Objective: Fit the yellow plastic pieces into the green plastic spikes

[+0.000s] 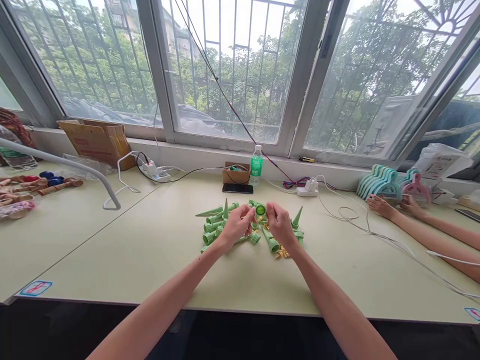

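A small green plastic cone (pixel 260 210) is held between my hands, its round open end turned toward me. The fingers of my left hand (pixel 237 224) are closed at its left side and appear to grip it. On the other side, my right hand (pixel 281 224) has thumb and fingers pinched together close to the rim; whatever is in that pinch is hidden. Several similar green cones (pixel 272 243) lie heaped around and under both hands, and a few stand point up, such as the upright cone (pixel 297 218) at right. Small yellow pieces (pixel 283 251) are scattered among them.
Behind the heap are a black phone (pixel 237 188), a small cardboard box (pixel 236 175) and a green-labelled bottle (pixel 256 162). White cables (pixel 369 231) run across the right side. Another person's hands (pixel 381 206) touch teal hangers (pixel 378 182). Wooden toys (pixel 56 186) lie far left.
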